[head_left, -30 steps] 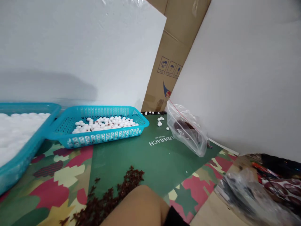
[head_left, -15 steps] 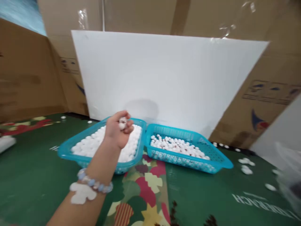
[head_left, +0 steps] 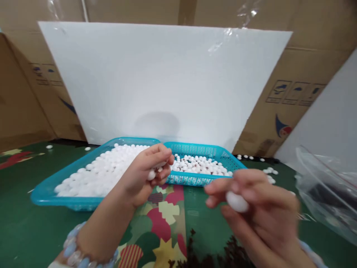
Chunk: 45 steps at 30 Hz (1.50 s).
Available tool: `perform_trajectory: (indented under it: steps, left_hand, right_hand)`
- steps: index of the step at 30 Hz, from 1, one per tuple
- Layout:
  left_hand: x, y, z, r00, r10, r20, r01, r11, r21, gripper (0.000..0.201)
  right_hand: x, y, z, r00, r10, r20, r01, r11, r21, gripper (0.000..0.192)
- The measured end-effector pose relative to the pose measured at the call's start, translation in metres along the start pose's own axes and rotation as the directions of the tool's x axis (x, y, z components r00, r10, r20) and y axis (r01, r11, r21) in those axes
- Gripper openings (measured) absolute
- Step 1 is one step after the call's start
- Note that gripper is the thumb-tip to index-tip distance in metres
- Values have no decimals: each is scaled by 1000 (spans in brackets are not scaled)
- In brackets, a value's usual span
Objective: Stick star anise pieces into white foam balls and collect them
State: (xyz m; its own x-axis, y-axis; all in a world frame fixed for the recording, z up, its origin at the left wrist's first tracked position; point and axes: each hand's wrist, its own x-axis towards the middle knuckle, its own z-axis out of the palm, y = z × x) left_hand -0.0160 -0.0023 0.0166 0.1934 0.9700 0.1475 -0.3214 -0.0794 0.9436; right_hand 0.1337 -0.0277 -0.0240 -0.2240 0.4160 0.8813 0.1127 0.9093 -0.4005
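Observation:
My left hand (head_left: 146,171) is closed loosely around a few small white balls (head_left: 152,175), partly hidden by its fingers. It is in front of the inner edges of two blue plastic baskets. To the right and nearer, my right hand (head_left: 262,208) pinches one white egg-shaped ball (head_left: 237,202) between its fingers, somewhat blurred. The left blue basket (head_left: 64,201) is heaped with plain white balls (head_left: 108,171). Balls with small dark reddish spots (head_left: 199,165) lie in the right, perforated blue basket (head_left: 192,180).
A white board (head_left: 167,82) leans against cardboard (head_left: 301,63) behind the baskets. Loose white balls (head_left: 270,170) lie on the green table cover (head_left: 195,208) at the right. A clear plastic bag (head_left: 329,193) stands at the right edge. Dark brown sprigs (head_left: 231,253) show at the bottom.
My right hand has come into view with a white ball. My left hand has moved slightly right and down, still closed on balls. The view has shifted to the right.

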Motion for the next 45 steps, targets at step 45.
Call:
perform_trajectory:
  steps: [45]
  left_hand:
    - [5,-16,2,994,60,89,-54,996,-69,13]
  right_hand:
    - [-19,31,13,425,488,762,-155,869,-470,26]
